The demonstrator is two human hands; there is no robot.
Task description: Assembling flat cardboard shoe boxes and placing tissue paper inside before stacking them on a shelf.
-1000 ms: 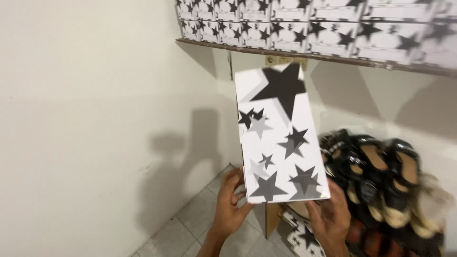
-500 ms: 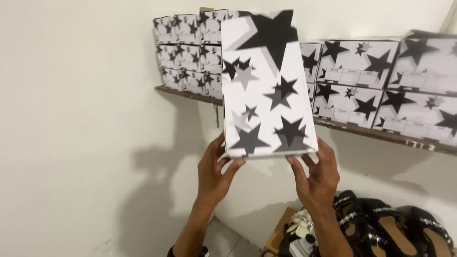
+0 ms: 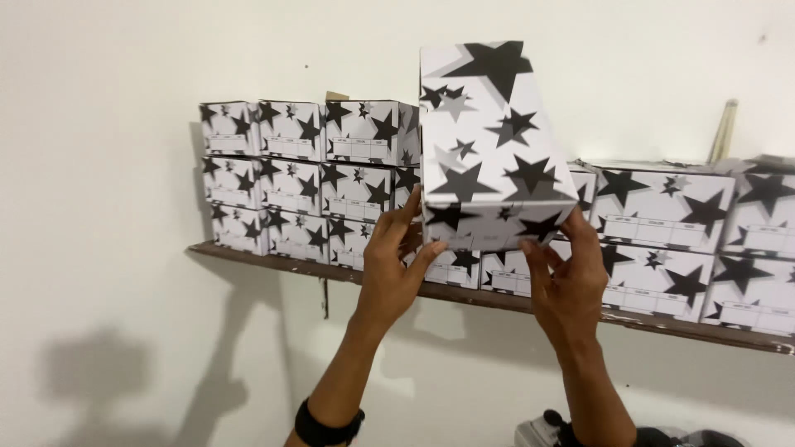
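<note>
Against a plain white wall [image 3: 99, 207], a wooden shelf [image 3: 273, 263] carries star-printed boxes: a stack [image 3: 306, 178] at 9 o'clock, three rows high with about three boxes per row showing, and roughly four more boxes [image 3: 662, 232] at 3 o'clock. At centre, one box [image 3: 489, 149] is raised, left hand [image 3: 393, 265] and right hand [image 3: 567, 281] clamped on its near end.

You hold one star-printed box [image 3: 493, 145] between your two hands, left hand [image 3: 396, 263] and right hand [image 3: 567, 285]. Beyond your fingers, nine matching boxes [image 3: 290, 178] stand stacked three high; right of them, four more boxes [image 3: 671, 240].
</note>
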